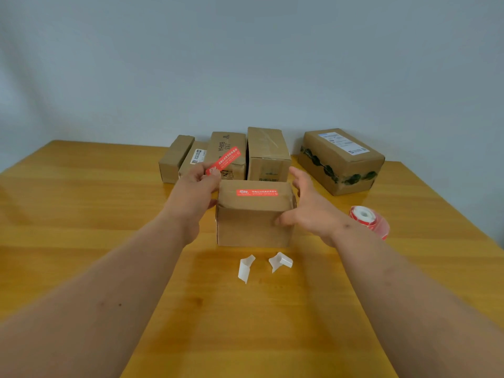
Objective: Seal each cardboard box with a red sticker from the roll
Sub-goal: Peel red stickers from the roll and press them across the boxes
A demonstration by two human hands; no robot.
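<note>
- A loose red sticker [224,160] is pinched in the left hand [197,184], above the near cardboard box [253,214] on the surface [81,214].
- The right hand [308,205] is spread open against that box, already stickered.
- The strip is best laid flat across a seam and pressed down.

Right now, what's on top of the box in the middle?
One red sticker lies flat across the top of the middle box. The left hand pinches a second sticker above it, not yet stuck. The box is closed, so its inside is hidden.
</note>
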